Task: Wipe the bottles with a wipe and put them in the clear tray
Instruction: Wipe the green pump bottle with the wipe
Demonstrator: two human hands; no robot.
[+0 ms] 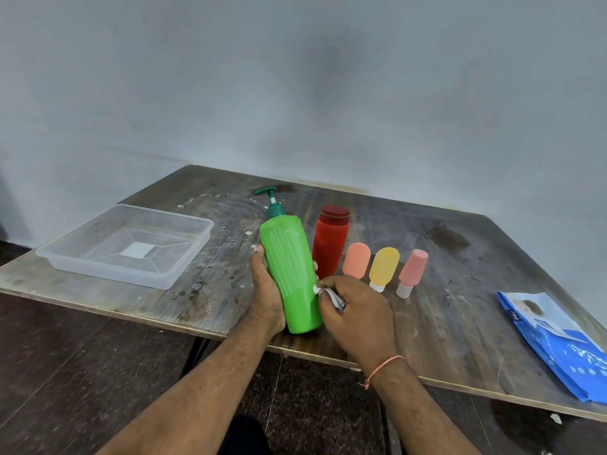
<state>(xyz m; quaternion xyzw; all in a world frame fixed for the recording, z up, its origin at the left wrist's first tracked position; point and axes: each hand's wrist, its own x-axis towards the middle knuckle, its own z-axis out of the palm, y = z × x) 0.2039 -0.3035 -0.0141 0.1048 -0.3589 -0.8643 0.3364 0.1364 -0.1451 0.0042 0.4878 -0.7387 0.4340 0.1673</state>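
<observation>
Early stage, first bottle in hand by the look of it. Left hand (267, 292) has its fingers wrapped around the green pump bottle (290, 274), holding it tilted above the near edge of the counter (443, 244), base toward the person, pump pointing away. Right hand (356, 318) has its fingers pinched shut on a crumpled white wipe (330, 295), pressed against the lower right side of the green bottle. So wiping is under way on this one; can't tell how much of its surface is covered. Clear tray (126, 246) sits well to the left on the counter, nothing in it except what looks like a label on its floor, so zero bottles placed. Four more still lined up just behind the hands: red bottle (330, 243) upright, then three small squeeze bottles standing on their caps, orange (356, 260), yellow (383, 267), pink (413, 270). No sign either way whether any of those were wiped. Blue wipe pack (558, 343) lies at the far right edge of the counter. Left to do, by my read: finish green, move it to the tray, then repeat for the other four.
</observation>
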